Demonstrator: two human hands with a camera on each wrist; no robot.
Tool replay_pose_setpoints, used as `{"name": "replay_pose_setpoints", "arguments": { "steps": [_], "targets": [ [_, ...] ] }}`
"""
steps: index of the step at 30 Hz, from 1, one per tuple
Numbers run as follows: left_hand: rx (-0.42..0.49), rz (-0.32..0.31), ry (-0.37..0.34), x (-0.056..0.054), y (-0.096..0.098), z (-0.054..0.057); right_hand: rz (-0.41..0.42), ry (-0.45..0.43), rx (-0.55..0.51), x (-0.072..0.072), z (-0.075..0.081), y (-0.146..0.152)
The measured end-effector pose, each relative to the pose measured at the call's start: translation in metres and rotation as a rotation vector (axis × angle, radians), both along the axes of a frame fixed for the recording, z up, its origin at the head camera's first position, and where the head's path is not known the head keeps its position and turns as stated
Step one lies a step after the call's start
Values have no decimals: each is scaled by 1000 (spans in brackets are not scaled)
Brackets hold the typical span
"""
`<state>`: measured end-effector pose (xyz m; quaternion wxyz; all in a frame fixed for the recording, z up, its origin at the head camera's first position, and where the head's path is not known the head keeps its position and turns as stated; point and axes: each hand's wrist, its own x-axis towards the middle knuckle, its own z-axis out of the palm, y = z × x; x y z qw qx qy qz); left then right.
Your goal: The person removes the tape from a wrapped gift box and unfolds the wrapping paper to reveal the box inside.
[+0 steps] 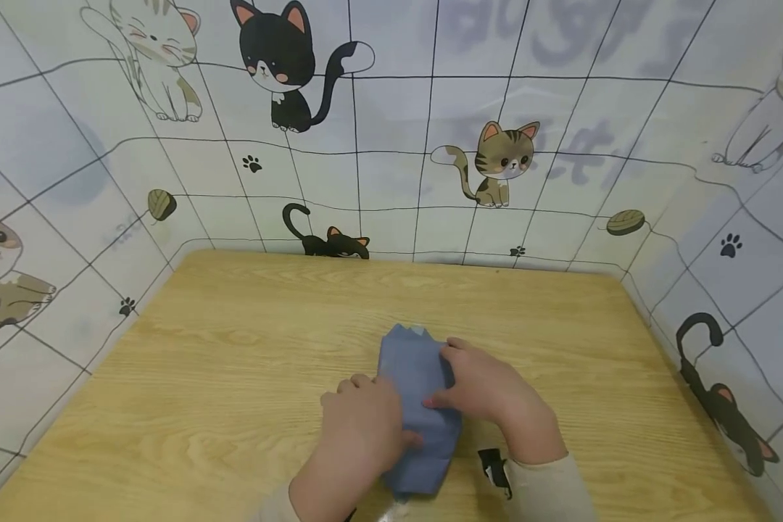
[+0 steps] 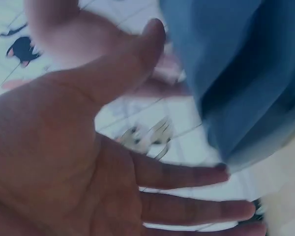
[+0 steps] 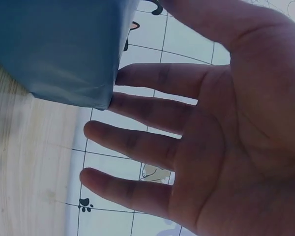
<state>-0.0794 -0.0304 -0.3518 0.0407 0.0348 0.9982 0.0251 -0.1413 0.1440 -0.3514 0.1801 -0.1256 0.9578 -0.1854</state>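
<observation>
A blue packet (image 1: 414, 370), resembling a paper bag, lies lengthwise on the wooden table with a jagged far end. Along its left edge is my left hand (image 1: 362, 424), its thumb over the top surface. Deep pleats show on the packet's side (image 2: 246, 93) in the left wrist view, where an index fingertip touches the lower corner and the fingers are straight. My right hand (image 1: 496, 395) is at the right edge, thumb on top. In the right wrist view its straight, spread fingers (image 3: 152, 113) meet the packet's edge. The packet's underside is hidden.
Cat-patterned panels (image 1: 391, 174) stand behind the wooden table (image 1: 248, 341) and along both sides. A small black item (image 1: 494, 467) shows by the right sleeve (image 1: 548, 486). Something clear and shiny (image 1: 391, 513) is partly visible at the near edge.
</observation>
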Motion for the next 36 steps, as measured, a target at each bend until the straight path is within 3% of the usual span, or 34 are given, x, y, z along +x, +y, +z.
{"name": "replay_pose_setpoints", "arguments": {
  "steps": [2,6,13,16,18,26,36],
  "targets": [
    [-42,-11,9,3,2,-9,1,13,7,0,0,3],
    [-87,-41,128,-3,-2,-19,6,55,43,-1,-1,10],
    [-79,-57,360,-27,-13,-26,-12,50,75,-1,1,22],
    [-64,-65,408,-39,-15,-29,-21,49,66,-1,-1,20],
    [-31,-70,393,-46,-15,-31,-34,55,63,-1,-4,17],
    [101,-93,199,-62,-11,-31,-70,88,21,-9,-15,10],
    [205,-69,74,-81,-10,-38,-100,63,-64,-19,-22,16]
  ]
}}
